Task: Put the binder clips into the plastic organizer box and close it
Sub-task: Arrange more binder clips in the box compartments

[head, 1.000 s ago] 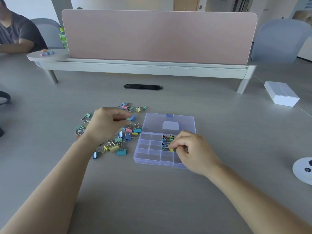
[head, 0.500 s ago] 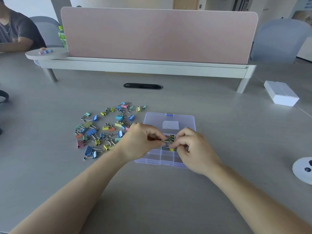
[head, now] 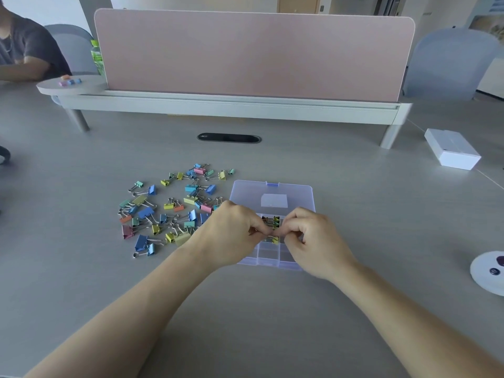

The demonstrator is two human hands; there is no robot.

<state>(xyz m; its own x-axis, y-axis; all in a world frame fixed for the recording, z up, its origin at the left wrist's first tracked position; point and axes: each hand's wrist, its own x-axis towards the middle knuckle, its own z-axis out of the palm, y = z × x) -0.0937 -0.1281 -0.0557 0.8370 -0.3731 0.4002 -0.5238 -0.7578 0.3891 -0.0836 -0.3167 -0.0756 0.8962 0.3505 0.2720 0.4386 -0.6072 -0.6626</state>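
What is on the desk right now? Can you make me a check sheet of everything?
Surface: grey table, flat and plain.
Job's things: loose binder clips lie left of the open organizer box; stored clips sit in one compartment.
Clutter: white box; round white disc at the right edge.
Hands: left hand and right hand both pinch a yellow clip over the box.
Cables: nothing seen, only a black cable slot.
Surroundings: pink divider, grey chair, another person seated far left.

I see the clear organizer box lying open, a few clips inside; colourful binder clips scattered left of it
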